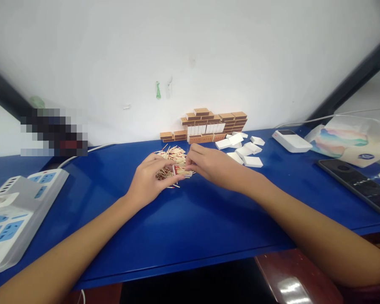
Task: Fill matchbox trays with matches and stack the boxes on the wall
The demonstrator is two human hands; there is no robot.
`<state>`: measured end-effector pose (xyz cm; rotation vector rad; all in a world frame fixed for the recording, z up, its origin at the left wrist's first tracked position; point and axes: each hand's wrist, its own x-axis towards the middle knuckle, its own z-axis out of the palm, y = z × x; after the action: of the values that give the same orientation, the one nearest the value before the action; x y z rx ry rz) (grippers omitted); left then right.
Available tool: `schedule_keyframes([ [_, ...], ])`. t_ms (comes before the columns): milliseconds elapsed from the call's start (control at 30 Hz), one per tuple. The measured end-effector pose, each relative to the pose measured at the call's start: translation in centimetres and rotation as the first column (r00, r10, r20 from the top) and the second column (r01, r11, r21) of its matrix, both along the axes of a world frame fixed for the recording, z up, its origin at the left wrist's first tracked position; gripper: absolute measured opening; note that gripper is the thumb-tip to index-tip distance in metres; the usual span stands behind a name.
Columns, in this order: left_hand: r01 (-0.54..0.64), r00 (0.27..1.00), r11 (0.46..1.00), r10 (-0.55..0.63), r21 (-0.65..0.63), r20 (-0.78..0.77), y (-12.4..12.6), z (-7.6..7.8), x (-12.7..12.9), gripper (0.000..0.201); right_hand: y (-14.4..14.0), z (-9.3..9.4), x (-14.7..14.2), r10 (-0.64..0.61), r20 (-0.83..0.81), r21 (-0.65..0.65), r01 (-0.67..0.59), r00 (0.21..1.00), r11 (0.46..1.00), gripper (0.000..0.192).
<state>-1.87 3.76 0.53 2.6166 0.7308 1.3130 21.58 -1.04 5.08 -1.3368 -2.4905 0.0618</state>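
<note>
A loose pile of matches point(172, 155) lies on the blue table point(190, 219) in front of me. My left hand point(150, 179) holds a small open matchbox tray point(181, 170) partly filled with matches. My right hand point(210, 164) pinches a few matches at the tray's right end, fingertips touching it. Behind the pile, brown matchbox sleeves point(209, 124) are stacked against the white wall. Several white inner trays point(243, 147) lie scattered to the right of the stack.
A grey power strip with blue sockets point(15, 211) sits at the left edge. A white device point(291, 140), a tissue pack point(345, 143) and a dark phone point(357, 183) lie at the right. A white cable point(82, 154) runs along the back.
</note>
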Motion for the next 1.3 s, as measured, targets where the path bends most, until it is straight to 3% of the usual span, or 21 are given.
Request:
schedule_keyframes([
  [433, 0.002, 1.0, 1.0, -0.002, 0.027, 0.01, -0.1, 0.2, 0.0, 0.036, 0.0, -0.5, -0.3, 0.047, 0.006, 0.048, -0.047, 0.999, 0.998, 0.021],
  [900, -0.006, 0.999, 1.0, 0.005, 0.015, 0.031, 0.0, 0.1, -0.2, 0.036, -0.1, 0.2, 0.3, 0.06, -0.151, 0.02, -0.058, 0.987, 0.998, 0.015],
  [1033, 0.01, 1.0, 1.0, -0.011, 0.028, 0.027, 0.0, 0.1, -0.2, 0.038, -0.4, 0.3, 0.3, 0.106, -0.135, 0.017, -0.104, 0.985, 0.994, 0.016],
  [1300, 0.007, 1.0, 1.0, -0.007, 0.007, 0.031, 0.0, 0.1, -0.2, 0.036, -0.5, 0.5, 0.8, 0.064, -0.105, 0.027, -0.061, 0.992, 0.998, 0.017],
])
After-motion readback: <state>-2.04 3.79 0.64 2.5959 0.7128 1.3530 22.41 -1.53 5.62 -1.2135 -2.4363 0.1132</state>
